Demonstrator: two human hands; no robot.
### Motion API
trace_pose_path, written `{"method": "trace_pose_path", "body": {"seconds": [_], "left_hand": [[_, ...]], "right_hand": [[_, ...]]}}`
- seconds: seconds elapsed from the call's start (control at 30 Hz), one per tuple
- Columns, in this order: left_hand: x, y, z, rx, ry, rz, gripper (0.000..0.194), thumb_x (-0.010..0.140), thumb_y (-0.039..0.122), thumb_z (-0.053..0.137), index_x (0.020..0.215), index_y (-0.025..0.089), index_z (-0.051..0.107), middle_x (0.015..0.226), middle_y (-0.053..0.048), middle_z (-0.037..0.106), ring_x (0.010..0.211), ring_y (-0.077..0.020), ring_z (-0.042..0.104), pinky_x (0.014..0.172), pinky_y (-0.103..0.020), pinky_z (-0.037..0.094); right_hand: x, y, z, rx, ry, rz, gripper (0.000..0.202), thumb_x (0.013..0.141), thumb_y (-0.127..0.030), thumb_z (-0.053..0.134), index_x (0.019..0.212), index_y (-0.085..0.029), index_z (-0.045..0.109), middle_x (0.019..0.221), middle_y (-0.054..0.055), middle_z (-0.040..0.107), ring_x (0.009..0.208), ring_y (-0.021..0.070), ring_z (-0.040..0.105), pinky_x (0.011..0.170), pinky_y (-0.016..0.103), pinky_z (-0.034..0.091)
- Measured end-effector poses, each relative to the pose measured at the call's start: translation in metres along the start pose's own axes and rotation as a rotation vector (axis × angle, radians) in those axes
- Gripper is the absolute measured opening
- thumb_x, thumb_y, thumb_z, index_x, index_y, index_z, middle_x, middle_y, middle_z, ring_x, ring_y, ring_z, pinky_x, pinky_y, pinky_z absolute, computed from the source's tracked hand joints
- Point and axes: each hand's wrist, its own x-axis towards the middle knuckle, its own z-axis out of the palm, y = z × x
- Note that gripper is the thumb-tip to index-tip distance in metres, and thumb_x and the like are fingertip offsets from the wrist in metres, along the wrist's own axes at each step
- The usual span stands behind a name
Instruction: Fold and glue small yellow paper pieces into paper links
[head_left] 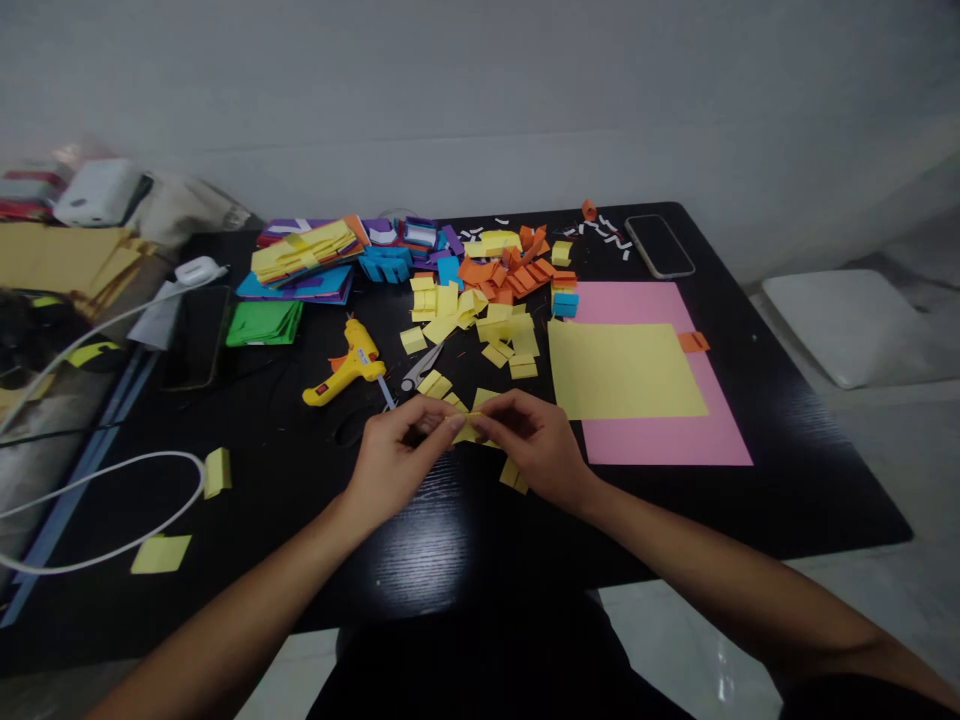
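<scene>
My left hand [401,455] and my right hand [536,445] meet over the middle of the black table [480,540]. Between their fingertips they pinch a small yellow paper piece [471,430], one hand at each side of it. Several folded yellow paper pieces [523,367] lie just beyond my hands, and one [514,477] lies beside my right hand. Grey scissors [422,368], partly hidden, rest left of that pile. Nearer to my left hand lies a yellow glue gun [349,365].
A yellow sheet [626,370] lies on a pink sheet [667,442] at the right. Orange pieces [510,275], stacked coloured papers [307,250] and a phone [660,246] are farther back. A white cable [161,457] loops at the left near another phone [197,337].
</scene>
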Motion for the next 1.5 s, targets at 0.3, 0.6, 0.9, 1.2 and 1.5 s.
{"method": "trace_pose_path", "body": {"seconds": [0.3, 0.6, 0.9, 1.2, 1.5], "left_hand": [[-0.0010, -0.0021, -0.0009, 0.012, -0.051, 0.033, 0.014, 0.093, 0.030, 0.070, 0.090, 0.018, 0.075, 0.070, -0.001, 0.075, 0.061, -0.0122, 0.069, 0.059, -0.020, 0.054], [-0.0011, 0.0011, -0.0020, 0.070, -0.054, 0.109, 0.012, 0.094, 0.025, 0.068, 0.090, 0.018, 0.076, 0.072, 0.000, 0.072, 0.060, -0.0101, 0.064, 0.059, -0.019, 0.050], [-0.0017, 0.0015, 0.0001, -0.017, -0.058, 0.031, 0.014, 0.095, 0.028, 0.068, 0.089, 0.017, 0.074, 0.069, 0.000, 0.073, 0.060, -0.0106, 0.066, 0.059, -0.019, 0.051], [0.0002, 0.0069, -0.0016, -0.071, -0.030, -0.021, 0.015, 0.094, 0.026, 0.067, 0.085, 0.016, 0.073, 0.067, 0.000, 0.072, 0.059, -0.0103, 0.066, 0.059, -0.019, 0.051], [-0.0006, 0.0009, -0.0021, 0.034, 0.016, 0.040, 0.011, 0.092, 0.022, 0.066, 0.084, 0.016, 0.070, 0.066, 0.002, 0.067, 0.059, -0.0089, 0.060, 0.057, -0.018, 0.047]], "right_hand": [[0.0006, -0.0006, -0.0015, -0.080, -0.021, -0.035, 0.023, 0.086, -0.042, 0.079, 0.089, -0.020, 0.072, 0.084, 0.002, 0.074, 0.076, 0.0163, 0.070, 0.071, 0.029, 0.058], [-0.0028, -0.0038, 0.0010, -0.083, 0.006, -0.052, 0.013, 0.088, -0.033, 0.078, 0.085, -0.021, 0.075, 0.084, 0.002, 0.077, 0.077, 0.0175, 0.072, 0.075, 0.031, 0.060], [-0.0004, -0.0047, 0.0008, 0.000, 0.038, -0.031, 0.020, 0.084, -0.039, 0.082, 0.083, -0.020, 0.076, 0.080, 0.002, 0.075, 0.072, 0.0149, 0.069, 0.071, 0.029, 0.058], [0.0020, -0.0047, -0.0020, 0.071, 0.064, 0.015, 0.016, 0.083, -0.034, 0.082, 0.084, -0.020, 0.075, 0.078, 0.001, 0.075, 0.071, 0.0148, 0.071, 0.072, 0.029, 0.061], [0.0010, -0.0017, -0.0019, 0.022, -0.048, 0.037, 0.019, 0.082, -0.035, 0.081, 0.084, -0.020, 0.070, 0.078, 0.000, 0.071, 0.071, 0.0131, 0.067, 0.067, 0.026, 0.057]]}}
